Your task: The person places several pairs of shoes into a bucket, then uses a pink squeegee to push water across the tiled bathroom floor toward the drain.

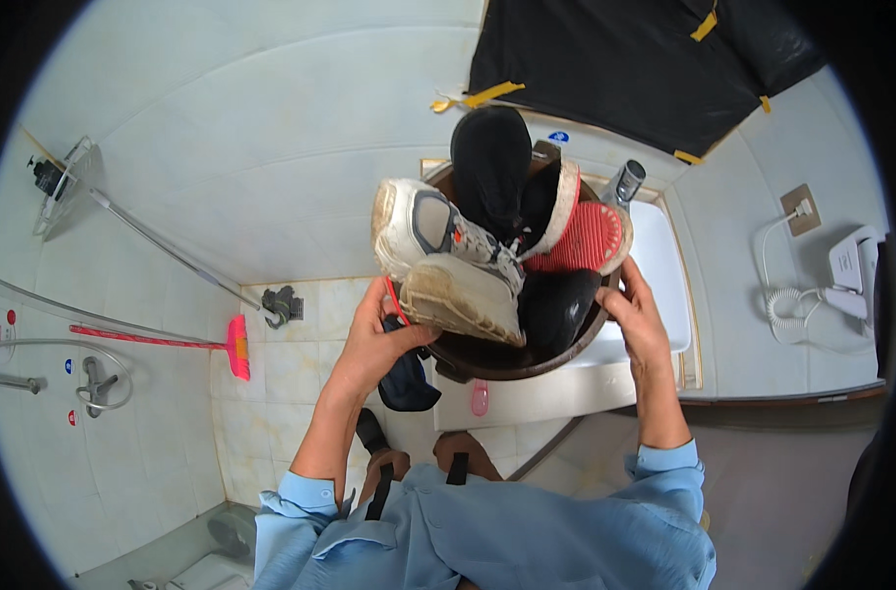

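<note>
A dark brown basin (466, 369) is heaped with shoes. On its left lie a white and grey sneaker (429, 221) and another with its dirty sole (459, 299) turned outward. A black shoe (492, 162) stands up at the back; a red-soled shoe (584, 240) is at the right and a glossy black one (560, 310) in front. My left hand (378, 339) grips the left side, by a red edge and the sneaker sole; whether it holds rim or shoe is unclear. My right hand (636, 313) grips the basin's right rim. A dark shoe (407, 380) hangs below my left hand.
Behind the basin are a white sink (658, 273) and a chrome faucet (626, 181). A pink brush (480, 398) lies on the counter edge. A pink broom (238, 348) and a mop (278, 304) lean at the left wall. A hair dryer (846, 299) hangs at the right.
</note>
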Tool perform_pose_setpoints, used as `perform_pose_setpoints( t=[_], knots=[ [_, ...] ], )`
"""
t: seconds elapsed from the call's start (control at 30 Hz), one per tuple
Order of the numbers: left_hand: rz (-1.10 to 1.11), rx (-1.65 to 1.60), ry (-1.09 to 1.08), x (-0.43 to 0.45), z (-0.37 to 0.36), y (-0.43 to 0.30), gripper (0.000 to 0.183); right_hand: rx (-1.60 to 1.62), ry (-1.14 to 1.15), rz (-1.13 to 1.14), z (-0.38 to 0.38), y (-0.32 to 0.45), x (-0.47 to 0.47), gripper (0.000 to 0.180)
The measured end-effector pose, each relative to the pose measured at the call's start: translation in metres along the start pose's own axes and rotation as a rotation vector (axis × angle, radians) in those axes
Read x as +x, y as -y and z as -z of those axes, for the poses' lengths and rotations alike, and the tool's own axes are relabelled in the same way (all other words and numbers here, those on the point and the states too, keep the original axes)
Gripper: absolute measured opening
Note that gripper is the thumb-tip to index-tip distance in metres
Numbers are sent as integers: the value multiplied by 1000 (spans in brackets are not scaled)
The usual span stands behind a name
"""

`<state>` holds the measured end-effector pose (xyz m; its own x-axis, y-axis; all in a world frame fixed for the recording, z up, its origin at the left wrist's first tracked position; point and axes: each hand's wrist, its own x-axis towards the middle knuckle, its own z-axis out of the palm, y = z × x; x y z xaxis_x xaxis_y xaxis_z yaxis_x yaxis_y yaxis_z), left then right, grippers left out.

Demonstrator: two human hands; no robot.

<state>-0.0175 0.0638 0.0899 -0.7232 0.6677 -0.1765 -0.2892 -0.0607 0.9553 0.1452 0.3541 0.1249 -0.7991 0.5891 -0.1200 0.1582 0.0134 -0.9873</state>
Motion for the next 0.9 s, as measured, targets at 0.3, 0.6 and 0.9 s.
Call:
perform_pose_setpoints(
  t=[0.3, 0.6, 0.9],
  knots=[
    [-79, 595, -68, -8, 9, -41, 49, -63, -58, -10, -8, -2, -3, 59],
    [-42, 60, -64, -2, 11, -51, 40, 15, -49, 40, -9, -13, -5, 53],
    [-83, -258, 69, 26, 19, -63, 17, 45, -18, 67, -10, -10, -6, 51]
  ],
)
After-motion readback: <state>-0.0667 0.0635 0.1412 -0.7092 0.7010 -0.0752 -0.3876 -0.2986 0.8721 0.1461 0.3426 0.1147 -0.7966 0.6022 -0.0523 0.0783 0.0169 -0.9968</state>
